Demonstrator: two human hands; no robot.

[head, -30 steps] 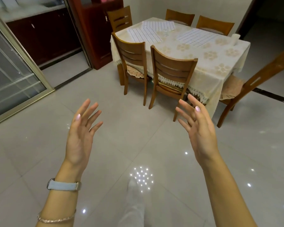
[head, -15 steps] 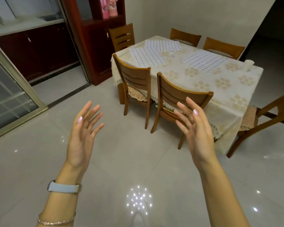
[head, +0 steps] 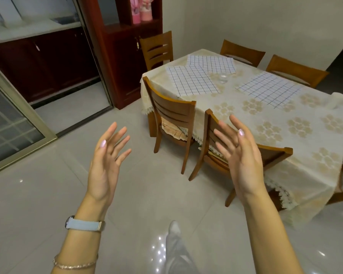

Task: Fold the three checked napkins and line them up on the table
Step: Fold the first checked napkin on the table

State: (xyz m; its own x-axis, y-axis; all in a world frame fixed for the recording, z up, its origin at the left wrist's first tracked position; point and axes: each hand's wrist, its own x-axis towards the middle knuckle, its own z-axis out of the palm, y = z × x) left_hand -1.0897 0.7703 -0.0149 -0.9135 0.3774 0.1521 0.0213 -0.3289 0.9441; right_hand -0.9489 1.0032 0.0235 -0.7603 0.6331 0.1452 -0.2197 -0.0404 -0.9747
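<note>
Three white napkins with a blue check lie unfolded and flat on the table (head: 297, 139), which wears a cream flowered cloth. One napkin (head: 193, 81) is near the table's left corner, a second (head: 212, 64) overlaps its far edge, and a third (head: 269, 89) lies further right. My left hand (head: 105, 161) and my right hand (head: 240, 155) are raised over the floor well short of the table. Both are empty with fingers spread, palms facing each other.
Two wooden chairs (head: 172, 123) (head: 226, 155) stand pushed in along the table's near side, between me and the napkins. More chairs stand at the far side and left end. A small glass (head: 222, 79) and a white roll (head: 338, 98) sit on the cloth. A dark red cabinet (head: 123, 56) stands left.
I have walked closer to the table, so it and the chairs look larger and lower in view. Both hands stay raised, open and empty.
</note>
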